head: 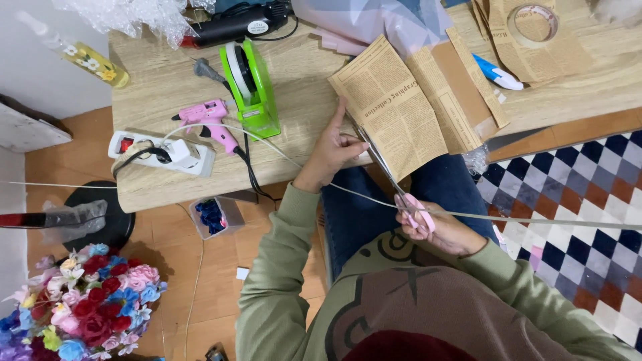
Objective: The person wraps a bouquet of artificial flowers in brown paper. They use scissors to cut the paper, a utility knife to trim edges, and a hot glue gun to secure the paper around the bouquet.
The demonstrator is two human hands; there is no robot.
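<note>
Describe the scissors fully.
The scissors have pink plastic handles and long grey metal blades. The right hand grips the handles above the lap. The blades slant up-left, slightly open, meeting the near edge of the newsprint-patterned brown paper, which the left hand steadies on the table.

The left hand [331, 150] reaches forward, index finger extended, other fingers curled beneath it. The right hand [438, 230] sits nearer the body, fingers closed in a grip, wrist bent inward.
</note>
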